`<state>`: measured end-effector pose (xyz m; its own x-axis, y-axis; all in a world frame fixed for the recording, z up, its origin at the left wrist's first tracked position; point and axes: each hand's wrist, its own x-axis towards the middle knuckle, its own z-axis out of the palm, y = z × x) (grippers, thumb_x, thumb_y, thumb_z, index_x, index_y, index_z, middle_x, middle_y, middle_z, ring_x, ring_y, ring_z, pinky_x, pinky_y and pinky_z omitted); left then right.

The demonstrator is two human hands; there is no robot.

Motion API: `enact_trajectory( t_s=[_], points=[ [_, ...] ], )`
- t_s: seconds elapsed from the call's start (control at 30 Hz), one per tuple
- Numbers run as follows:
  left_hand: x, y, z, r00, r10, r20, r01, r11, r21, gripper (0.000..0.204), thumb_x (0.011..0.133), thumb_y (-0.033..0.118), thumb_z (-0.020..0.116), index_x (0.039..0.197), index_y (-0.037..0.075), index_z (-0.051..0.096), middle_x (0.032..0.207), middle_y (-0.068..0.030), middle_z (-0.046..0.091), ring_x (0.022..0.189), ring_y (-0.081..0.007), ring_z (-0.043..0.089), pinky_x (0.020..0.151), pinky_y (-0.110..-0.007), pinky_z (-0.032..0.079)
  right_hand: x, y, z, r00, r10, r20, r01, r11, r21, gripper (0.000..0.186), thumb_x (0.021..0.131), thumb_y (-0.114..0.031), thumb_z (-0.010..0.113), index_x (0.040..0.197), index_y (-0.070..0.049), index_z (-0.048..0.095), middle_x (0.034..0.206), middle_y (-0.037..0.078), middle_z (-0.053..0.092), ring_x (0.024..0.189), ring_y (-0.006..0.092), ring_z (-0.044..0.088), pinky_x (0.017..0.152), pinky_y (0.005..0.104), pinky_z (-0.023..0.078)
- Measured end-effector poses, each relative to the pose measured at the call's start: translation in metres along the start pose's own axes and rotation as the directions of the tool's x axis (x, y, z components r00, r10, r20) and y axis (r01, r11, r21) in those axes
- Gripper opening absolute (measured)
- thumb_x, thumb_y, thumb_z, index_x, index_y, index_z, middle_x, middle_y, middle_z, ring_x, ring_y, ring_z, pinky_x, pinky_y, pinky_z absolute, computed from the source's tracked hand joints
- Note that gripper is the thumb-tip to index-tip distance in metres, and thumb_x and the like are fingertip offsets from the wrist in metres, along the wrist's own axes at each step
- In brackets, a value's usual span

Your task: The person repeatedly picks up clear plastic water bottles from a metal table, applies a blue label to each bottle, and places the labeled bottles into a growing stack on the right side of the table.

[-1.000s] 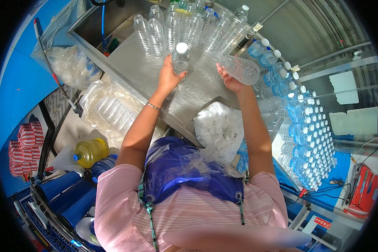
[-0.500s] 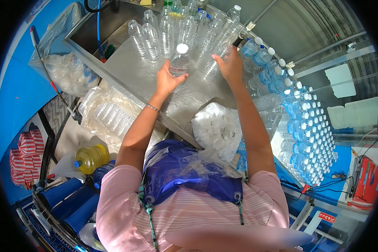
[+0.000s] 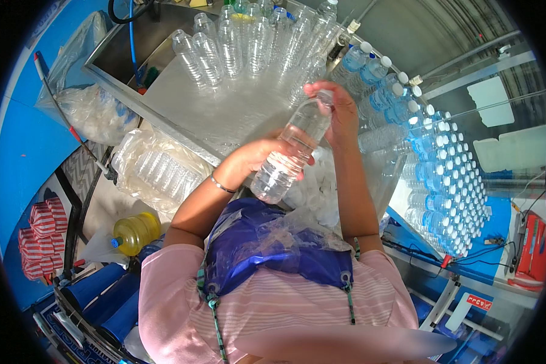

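A clear plastic water bottle (image 3: 306, 126) leans in front of me, its white cap (image 3: 325, 97) up and to the right, its base toward my apron. My left hand (image 3: 266, 153) is wrapped round the middle of the bottle. At the top, my right hand (image 3: 341, 112) closes its fingers on the cap and neck. Beyond the hands, several uncapped clear bottles (image 3: 229, 48) stand on the wet steel counter (image 3: 188, 112). Under the held bottle lies a bag of white caps (image 3: 321, 182), partly hidden by the bottle and my right arm.
Rows of capped, blue-labelled bottles (image 3: 431, 194) fill the right side. A steel sink (image 3: 124, 51) with a blue hose (image 3: 133, 42) is at far left. Left of the counter sit a wrapped pack of bottles (image 3: 158, 170) and a yellow jug (image 3: 136, 233).
The bottle has gone from upright over the counter to tilted, nearer my apron. My right hand has left the standing bottles and now grips its cap.
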<state>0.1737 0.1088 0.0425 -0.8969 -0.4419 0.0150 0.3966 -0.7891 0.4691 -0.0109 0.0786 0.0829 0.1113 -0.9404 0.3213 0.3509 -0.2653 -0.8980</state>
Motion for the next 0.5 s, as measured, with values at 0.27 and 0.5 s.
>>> enact_trajectory(
  t_s=[0.27, 0.5],
  points=[
    [0.005, 0.009, 0.034, 0.963, 0.187, -0.194, 0.056, 0.563, 0.824, 0.043, 0.069, 0.001, 0.070, 0.110, -0.005, 0.058, 0.092, -0.0147, 0.065, 0.072, -0.0193, 0.066, 0.062, -0.032, 0.054, -0.023, -0.052, -0.022, 0.996, 0.027, 0.086, 0.047, 0.656, -0.753, 0.045, 0.100, -0.038, 0.050, 0.119, 0.001, 0.062, 0.106, 0.013, 0.067, 0.096, 0.0187, 0.065, 0.083, 0.0312, 0.051],
    [0.000, 0.013, 0.057, 0.996, 0.080, -0.046, -0.023, 0.705, 0.709, 0.048, 0.066, 0.004, 0.071, 0.112, -0.005, 0.059, 0.092, -0.0110, 0.066, 0.077, -0.0168, 0.064, 0.067, -0.031, 0.053, -0.017, -0.082, -0.029, 0.901, -0.243, 0.360, 0.434, 0.528, -0.730, 0.031, 0.097, -0.031, 0.050, 0.098, -0.002, 0.061, 0.083, 0.009, 0.060, 0.068, 0.0218, 0.055, 0.062, 0.0329, 0.044]
  ],
)
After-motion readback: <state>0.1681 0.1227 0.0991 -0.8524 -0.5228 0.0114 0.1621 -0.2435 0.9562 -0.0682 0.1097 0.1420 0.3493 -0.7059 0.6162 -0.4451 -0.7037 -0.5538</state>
